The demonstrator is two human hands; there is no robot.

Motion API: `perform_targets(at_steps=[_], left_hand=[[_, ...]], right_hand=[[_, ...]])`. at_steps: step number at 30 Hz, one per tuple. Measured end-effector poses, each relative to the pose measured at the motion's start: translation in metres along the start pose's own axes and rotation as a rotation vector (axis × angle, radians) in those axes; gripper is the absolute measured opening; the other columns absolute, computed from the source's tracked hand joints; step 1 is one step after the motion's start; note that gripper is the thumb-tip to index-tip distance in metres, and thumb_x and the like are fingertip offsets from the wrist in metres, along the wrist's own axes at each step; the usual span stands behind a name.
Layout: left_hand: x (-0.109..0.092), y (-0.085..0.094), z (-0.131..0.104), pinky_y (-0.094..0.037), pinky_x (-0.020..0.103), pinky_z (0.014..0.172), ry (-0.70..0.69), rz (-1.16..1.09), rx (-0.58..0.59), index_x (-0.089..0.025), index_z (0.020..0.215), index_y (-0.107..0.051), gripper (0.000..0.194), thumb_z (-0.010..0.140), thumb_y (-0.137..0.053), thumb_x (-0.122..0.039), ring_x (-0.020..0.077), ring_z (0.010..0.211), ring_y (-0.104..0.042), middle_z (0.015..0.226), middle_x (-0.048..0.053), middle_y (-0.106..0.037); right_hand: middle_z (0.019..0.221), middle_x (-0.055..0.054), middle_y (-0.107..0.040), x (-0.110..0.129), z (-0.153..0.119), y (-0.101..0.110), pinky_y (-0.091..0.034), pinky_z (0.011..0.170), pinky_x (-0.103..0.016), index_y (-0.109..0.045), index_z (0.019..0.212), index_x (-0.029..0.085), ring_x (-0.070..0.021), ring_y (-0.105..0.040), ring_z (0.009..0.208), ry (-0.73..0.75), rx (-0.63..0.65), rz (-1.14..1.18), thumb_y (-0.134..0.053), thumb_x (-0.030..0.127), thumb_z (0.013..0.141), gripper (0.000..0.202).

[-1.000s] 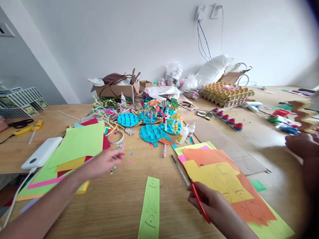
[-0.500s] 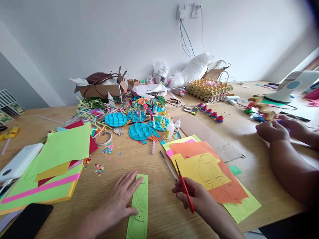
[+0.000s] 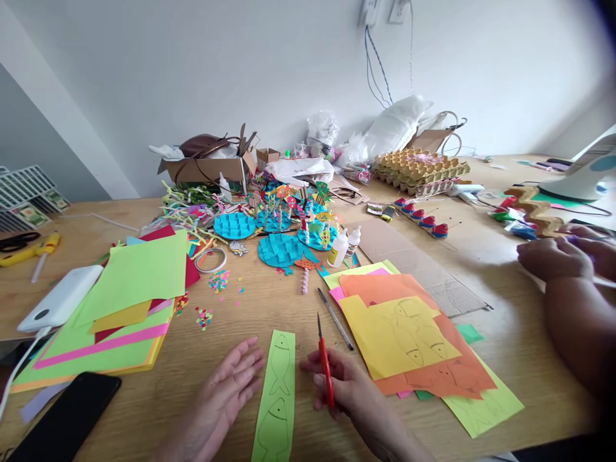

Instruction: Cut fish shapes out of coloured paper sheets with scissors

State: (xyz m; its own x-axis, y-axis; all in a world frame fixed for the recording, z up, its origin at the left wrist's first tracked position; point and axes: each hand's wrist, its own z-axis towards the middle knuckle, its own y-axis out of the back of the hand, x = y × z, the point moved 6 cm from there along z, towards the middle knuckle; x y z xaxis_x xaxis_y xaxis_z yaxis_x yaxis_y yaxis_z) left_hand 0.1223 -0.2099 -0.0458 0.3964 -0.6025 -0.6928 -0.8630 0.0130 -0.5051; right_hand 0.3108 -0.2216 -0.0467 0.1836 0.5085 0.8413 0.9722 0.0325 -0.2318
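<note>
A green paper strip (image 3: pixel 278 378) lies on the table between my hands, with two fish drawn on it in dark line, one above the other. Just left of the strip is my left hand (image 3: pixel 231 388), its fingers stretched out and holding nothing. To the right, my right hand (image 3: pixel 344 382) grips red-handled scissors (image 3: pixel 326 369), their dark blades closed and pointing away from me. Beyond that hand a pen (image 3: pixel 335 319) lies on the table. Yellow paper (image 3: pixel 385 330) with pencilled fish rests on orange paper (image 3: pixel 464 375) further right.
Coloured sheets (image 3: pixel 139 276), a white power bank (image 3: pixel 62 298) and a black phone (image 3: pixel 72 417) lie at left. Blue paper discs (image 3: pixel 282 249), glue bottles (image 3: pixel 338 249) and egg trays (image 3: pixel 418 170) stand further back. Another person's hands (image 3: pixel 558 260) work at the right.
My left hand has lifted off the green strip and moved left, uncovering the upper fish. My right hand has come closer to the strip with the scissors. The view has shifted left.
</note>
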Motion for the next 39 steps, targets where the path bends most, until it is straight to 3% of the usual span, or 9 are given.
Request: perform_targets(at_steps=[5, 15, 27, 35, 39], left_hand=[[-0.001, -0.008, 0.002, -0.034, 0.039, 0.099, 0.073, -0.010, -0.003, -0.023, 0.117, -0.050, 0.045, 0.074, -0.062, -0.025, 0.0250, 0.120, -0.044, 0.130, 0.009, -0.051], [0.005, -0.004, 0.007, -0.039, 0.035, 0.091, 0.086, -0.034, 0.020, -0.023, 0.116, -0.051, 0.040, 0.077, -0.057, -0.022, 0.0233, 0.118, -0.046, 0.132, 0.008, -0.047], [0.002, -0.005, 0.018, -0.044, 0.029, 0.073, 0.040, 0.012, -0.003, -0.022, 0.110, -0.057, 0.034, 0.076, -0.058, -0.020, 0.0155, 0.083, -0.058, 0.113, 0.007, -0.056], [-0.007, -0.011, 0.015, -0.043, 0.029, 0.073, -0.095, 0.265, -0.014, -0.022, 0.102, -0.064, 0.029, 0.073, -0.061, -0.024, 0.0169, 0.079, -0.056, 0.103, 0.004, -0.061], [-0.037, -0.002, 0.012, -0.038, 0.030, 0.089, -0.273, 0.379, -0.152, -0.023, 0.099, -0.065, 0.032, 0.068, -0.067, -0.031, 0.0238, 0.105, -0.051, 0.107, 0.005, -0.063]], right_hand=[[0.092, -0.004, -0.064, 0.003, 0.001, -0.015, -0.027, 0.038, -0.017, -0.054, 0.085, 0.016, -0.0082, -0.056, 0.047, -0.003, 0.035, 0.026, -0.067, 0.033, 0.062, 0.031], [0.091, -0.006, -0.064, -0.009, 0.015, -0.018, -0.025, 0.036, -0.017, -0.053, 0.086, 0.016, -0.0071, -0.053, 0.044, -0.023, 0.046, 0.138, -0.071, 0.036, 0.056, 0.040], [0.071, 0.002, -0.062, 0.008, 0.028, -0.040, -0.025, 0.037, -0.018, -0.051, 0.079, 0.017, -0.0060, -0.047, 0.042, 0.023, 0.116, 0.059, -0.070, 0.032, 0.057, 0.033], [0.054, 0.007, -0.052, 0.018, 0.037, -0.048, -0.028, 0.040, -0.018, -0.050, 0.073, 0.018, -0.0063, -0.041, 0.042, 0.091, 0.110, 0.065, -0.073, 0.027, 0.055, 0.030], [0.053, 0.008, -0.049, 0.035, 0.035, -0.036, -0.025, 0.040, -0.018, -0.051, 0.076, 0.018, -0.0066, -0.041, 0.043, 0.156, 0.070, 0.075, -0.070, 0.026, 0.060, 0.026]])
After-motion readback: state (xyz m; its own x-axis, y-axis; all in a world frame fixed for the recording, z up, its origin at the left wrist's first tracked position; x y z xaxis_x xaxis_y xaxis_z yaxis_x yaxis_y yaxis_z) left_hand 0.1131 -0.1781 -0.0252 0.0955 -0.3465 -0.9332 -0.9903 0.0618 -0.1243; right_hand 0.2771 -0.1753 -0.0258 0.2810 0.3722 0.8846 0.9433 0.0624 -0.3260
